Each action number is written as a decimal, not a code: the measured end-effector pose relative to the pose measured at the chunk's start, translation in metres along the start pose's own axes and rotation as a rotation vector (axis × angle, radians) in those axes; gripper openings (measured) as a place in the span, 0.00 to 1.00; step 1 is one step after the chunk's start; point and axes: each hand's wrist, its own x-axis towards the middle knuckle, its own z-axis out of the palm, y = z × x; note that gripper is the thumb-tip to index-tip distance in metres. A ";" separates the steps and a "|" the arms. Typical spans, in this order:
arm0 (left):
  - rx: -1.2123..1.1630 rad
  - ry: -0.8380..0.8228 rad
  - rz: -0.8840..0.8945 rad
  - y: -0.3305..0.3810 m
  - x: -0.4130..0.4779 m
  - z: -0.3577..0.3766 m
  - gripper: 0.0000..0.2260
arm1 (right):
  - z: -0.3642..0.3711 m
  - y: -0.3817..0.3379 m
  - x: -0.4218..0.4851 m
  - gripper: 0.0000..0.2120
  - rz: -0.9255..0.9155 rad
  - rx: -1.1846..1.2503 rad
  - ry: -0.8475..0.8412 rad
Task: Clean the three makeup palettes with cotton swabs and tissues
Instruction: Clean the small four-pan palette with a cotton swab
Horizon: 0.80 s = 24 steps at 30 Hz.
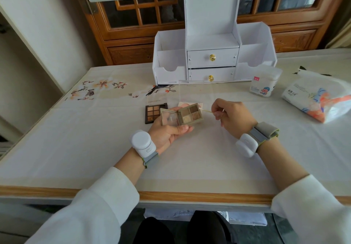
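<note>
The left hand (167,131) cradles the open palette (182,116) tilted up, clear of the desk (76,139), so the right hand (233,118) can pinch a swab (206,110) against its edge. Behind lie two more palettes (154,111), swab box (265,84), tissues (319,99).

Soft, even daylight, fairly bright; shadows are faint. Wide-angle bending warps edges toward nine and three o'clock. Sleeves blur slightly.

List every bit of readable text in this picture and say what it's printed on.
None can be read for certain.
Cotton swab tub: red tag and label print, too small.
Tissue pack: printed characters, blurred.
Dark palette: a line of lettering on its clear lid, too blurred.
Green palette in the left hand: small lid mark, unreadable.
</note>
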 end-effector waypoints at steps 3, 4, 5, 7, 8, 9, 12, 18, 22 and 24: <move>-0.006 0.006 0.004 0.000 0.000 -0.001 0.23 | -0.002 -0.001 0.000 0.09 0.007 0.025 -0.017; -0.009 0.013 0.004 0.000 0.000 0.000 0.23 | -0.003 -0.001 0.000 0.10 0.011 0.028 -0.025; -0.013 0.022 0.004 0.000 0.000 0.000 0.24 | -0.004 -0.002 -0.001 0.10 0.016 0.030 -0.036; -0.022 0.043 0.001 0.000 0.000 0.000 0.25 | -0.005 -0.002 -0.001 0.11 0.025 0.032 -0.047; -0.021 0.049 0.000 0.000 0.000 0.000 0.25 | -0.005 -0.002 -0.001 0.11 0.028 0.032 -0.041; -0.014 0.047 -0.001 0.000 0.000 0.000 0.25 | -0.005 -0.003 -0.001 0.11 0.033 0.031 -0.029; 0.015 0.021 -0.005 0.000 0.000 0.000 0.25 | -0.003 -0.003 0.001 0.09 0.047 0.020 0.005; -0.003 0.046 0.002 -0.001 0.001 -0.001 0.26 | -0.008 -0.006 0.001 0.08 0.049 0.036 0.005; -0.011 0.039 0.001 -0.001 0.001 0.000 0.25 | -0.011 -0.004 0.001 0.08 0.032 0.039 0.022; 0.021 0.015 0.003 -0.001 0.001 -0.001 0.24 | -0.009 -0.002 0.001 0.08 0.014 0.022 0.076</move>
